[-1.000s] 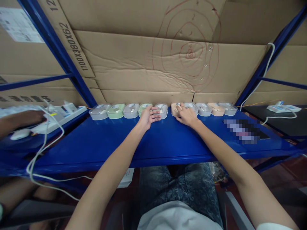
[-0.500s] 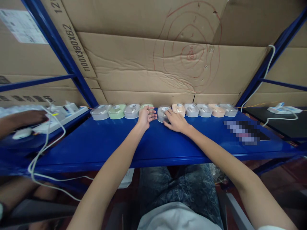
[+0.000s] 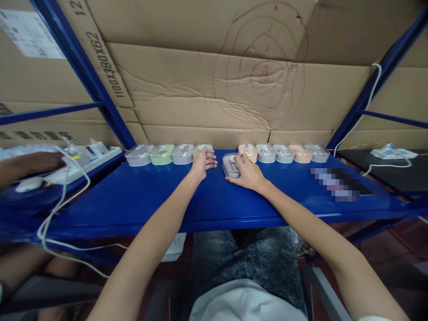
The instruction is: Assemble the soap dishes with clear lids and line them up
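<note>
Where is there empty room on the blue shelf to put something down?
The bare blue metal shelf is free in front, between the row of small pastel plastic cases and the near edge. The back is crowded with cases; the left hand and right hand fill the middle.

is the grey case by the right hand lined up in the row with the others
No, the grey case sits forward of the row at the shelf's back, under the right hand, leaving a gap.

Both arms are being stretched out forward, with elbows a little bent. The left hand [image 3: 201,162] is being laid palm down, fingers spread loosely. The right hand [image 3: 245,173] is being cupped, palm down, fingers bent.
</note>
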A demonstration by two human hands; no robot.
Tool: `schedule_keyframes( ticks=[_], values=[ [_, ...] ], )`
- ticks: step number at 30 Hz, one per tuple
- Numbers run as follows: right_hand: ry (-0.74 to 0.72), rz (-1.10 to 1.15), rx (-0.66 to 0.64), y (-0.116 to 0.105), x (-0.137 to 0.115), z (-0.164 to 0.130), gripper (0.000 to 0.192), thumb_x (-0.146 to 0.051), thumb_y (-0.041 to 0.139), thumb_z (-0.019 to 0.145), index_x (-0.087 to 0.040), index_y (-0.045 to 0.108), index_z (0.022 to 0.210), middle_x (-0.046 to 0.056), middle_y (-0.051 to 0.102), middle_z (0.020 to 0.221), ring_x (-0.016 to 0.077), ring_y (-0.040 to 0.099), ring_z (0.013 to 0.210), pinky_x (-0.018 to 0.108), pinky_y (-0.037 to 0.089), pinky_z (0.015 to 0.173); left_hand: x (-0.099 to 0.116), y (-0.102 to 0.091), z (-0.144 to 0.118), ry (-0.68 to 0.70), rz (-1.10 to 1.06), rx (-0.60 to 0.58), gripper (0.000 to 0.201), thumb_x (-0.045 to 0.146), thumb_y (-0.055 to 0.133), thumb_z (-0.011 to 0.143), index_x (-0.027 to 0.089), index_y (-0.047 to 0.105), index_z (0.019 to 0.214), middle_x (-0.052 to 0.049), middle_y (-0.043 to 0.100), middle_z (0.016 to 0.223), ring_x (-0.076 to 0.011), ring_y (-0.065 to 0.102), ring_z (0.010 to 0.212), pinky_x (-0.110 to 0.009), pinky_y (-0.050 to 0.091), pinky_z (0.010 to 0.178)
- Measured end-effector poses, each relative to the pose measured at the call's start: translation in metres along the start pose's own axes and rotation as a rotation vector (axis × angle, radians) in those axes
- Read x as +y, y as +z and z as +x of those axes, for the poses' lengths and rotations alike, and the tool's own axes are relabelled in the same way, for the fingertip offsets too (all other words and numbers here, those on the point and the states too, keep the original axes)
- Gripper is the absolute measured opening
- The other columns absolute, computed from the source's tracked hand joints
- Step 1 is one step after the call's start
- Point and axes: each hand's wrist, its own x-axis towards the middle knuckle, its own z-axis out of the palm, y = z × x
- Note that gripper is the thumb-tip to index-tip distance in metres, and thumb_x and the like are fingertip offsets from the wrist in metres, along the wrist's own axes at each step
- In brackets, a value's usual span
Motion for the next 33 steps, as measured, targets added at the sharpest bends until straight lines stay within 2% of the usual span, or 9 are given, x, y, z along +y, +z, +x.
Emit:
schedule_keyframes(
  ticks=[4, 9, 14, 17, 19, 21, 23, 25, 33],
  values=[
    [-0.121, 0.163, -0.054, -0.001, 0.011, 0.002, 0.074, -0.045, 0.084, 0.079, -0.019, 0.052, 0.14, 0.021, 0.055, 0.147, 0.0375, 0.064, 0.128, 0.051, 0.056, 0.107, -0.005, 0.002, 0.001, 0.023, 0.045, -0.01, 0.011, 0.018, 0.057, 0.096, 0.017, 0.068, 0.094, -0.002, 0.068, 0.068, -0.0152, 0.063, 0.049, -0.026, 0.051, 0.053],
    [-0.181, 0.311, -0.029, -0.002, 0.027, 0.006, 0.08, -0.042, 0.083, 0.075, -0.02, 0.05, 0.144, 0.02, 0.056, 0.15, 0.039, 0.058, 0.139, 0.054, 0.05, 0.116, -0.006, 0.0, 0.002, 0.073, 0.111, 0.0, 0.009, 0.021, 0.061, 0.097, 0.018, 0.068, 0.093, -0.001, 0.066, 0.067, -0.0133, 0.061, 0.047, -0.022, 0.048, 0.047],
    [-0.17, 0.44, 0.148, 0.002, 0.032, 0.012, 0.075, -0.041, 0.081, 0.074, -0.026, 0.054, 0.142, 0.015, 0.061, 0.146, 0.0384, 0.058, 0.14, 0.058, 0.048, 0.118, -0.009, 0.001, 0.004, 0.157, 0.158, 0.066, 0.014, 0.02, 0.06, 0.1, 0.019, 0.067, 0.088, 0.001, 0.061, 0.065, -0.01, 0.053, 0.047, -0.017, 0.042, 0.043],
    [-0.19, 0.488, 0.281, 0.002, 0.031, 0.013, 0.072, -0.04, 0.082, 0.075, -0.027, 0.055, 0.14, 0.015, 0.062, 0.141, 0.0379, 0.06, 0.135, 0.06, 0.048, 0.118, -0.011, 0.003, 0.004, 0.185, 0.161, 0.081, 0.02, 0.026, 0.058, 0.104, 0.019, 0.067, 0.087, -0.001, 0.062, 0.068, -0.0123, 0.057, 0.053, -0.019, 0.048, 0.049],
    [-0.207, 0.484, 0.337, 0.001, 0.028, 0.012, 0.074, -0.04, 0.082, 0.076, -0.028, 0.053, 0.143, 0.014, 0.061, 0.141, 0.0379, 0.06, 0.135, 0.061, 0.048, 0.118, -0.011, 0.004, 0.002, 0.113, 0.095, -0.01, 0.032, 0.039, 0.051, 0.11, 0.019, 0.067, 0.091, -0.006, 0.068, 0.073, -0.0188, 0.067, 0.062, -0.027, 0.059, 0.059],
    [-0.231, 0.464, 0.362, 0.0, 0.026, 0.011, 0.078, -0.039, 0.082, 0.076, -0.029, 0.051, 0.147, 0.015, 0.058, 0.146, 0.0387, 0.058, 0.139, 0.062, 0.048, 0.12, -0.009, 0.005, 0.001, -0.027, -0.028, -0.181, 0.048, 0.055, 0.042, 0.113, 0.018, 0.068, 0.099, -0.013, 0.075, 0.081, -0.0286, 0.077, 0.077, -0.042, 0.067, 0.074],
    [-0.268, 0.435, 0.354, -0.001, 0.025, 0.009, 0.083, -0.039, 0.082, 0.076, -0.03, 0.048, 0.151, 0.015, 0.055, 0.151, 0.0402, 0.054, 0.144, 0.064, 0.046, 0.122, -0.008, 0.004, -0.001, -0.146, -0.148, -0.356, 0.061, 0.064, 0.035, 0.113, 0.015, 0.071, 0.108, -0.019, 0.078, 0.09, -0.0361, 0.08, 0.092, -0.054, 0.067, 0.088],
    [-0.311, 0.412, 0.322, -0.001, 0.024, 0.008, 0.086, -0.04, 0.082, 0.075, -0.03, 0.046, 0.153, 0.016, 0.053, 0.154, 0.0414, 0.051, 0.148, 0.066, 0.044, 0.125, -0.006, 0.003, -0.003, -0.201, -0.214, -0.462, 0.063, 0.063, 0.034, 0.113, 0.014, 0.073, 0.115, -0.02, 0.081, 0.097, -0.0383, 0.08, 0.101, -0.059, 0.065, 0.097],
    [-0.321, 0.393, 0.258, 0.001, 0.026, 0.006, 0.091, -0.054, 0.088, 0.079, -0.027, 0.046, 0.155, 0.021, 0.042, 0.165, 0.0428, 0.045, 0.157, 0.067, 0.041, 0.129, -0.002, 0.004, -0.006, -0.202, -0.232, -0.446, 0.028, 0.033, 0.056, 0.106, 0.016, 0.073, 0.12, -0.016, 0.083, 0.107, -0.0345, 0.08, 0.104, -0.058, 0.065, 0.101]
  ],
)
